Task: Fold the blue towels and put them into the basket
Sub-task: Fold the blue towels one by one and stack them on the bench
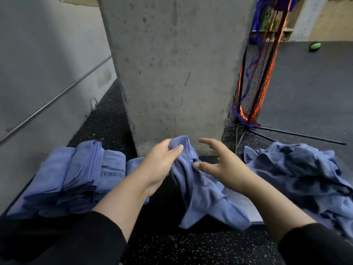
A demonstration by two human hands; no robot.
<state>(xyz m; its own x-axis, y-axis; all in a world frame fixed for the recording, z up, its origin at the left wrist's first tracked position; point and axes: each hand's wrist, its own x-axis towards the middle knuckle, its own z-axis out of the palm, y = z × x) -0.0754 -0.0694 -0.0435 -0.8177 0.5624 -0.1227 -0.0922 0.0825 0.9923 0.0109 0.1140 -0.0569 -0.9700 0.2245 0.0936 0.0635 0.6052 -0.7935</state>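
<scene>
From the head camera, the left hand grips the top corner of a blue towel, fingers and thumb curled round the bunched hem, holding it up in front of a concrete pillar. The towel hangs down from that grip in loose folds, and its lower end lies crumpled on the dark speckled floor between the two forearms. The right hand is just beside the towel with fingers spread wide and lightly bent, thumb close to the cloth; it holds nothing, and whether the thumb touches the fabric cannot be told. Both arms wear black sleeves pushed up to the forearm. To the left, a stack of folded towels stands side by side, one showing part of a printed word; what it rests in is not clear. To the right lies a heap of unfolded towels, rumpled and well apart from the stack. Behind the heap a net on a black stand leans by the pillar, and a green ball sits far off on the floor.
</scene>
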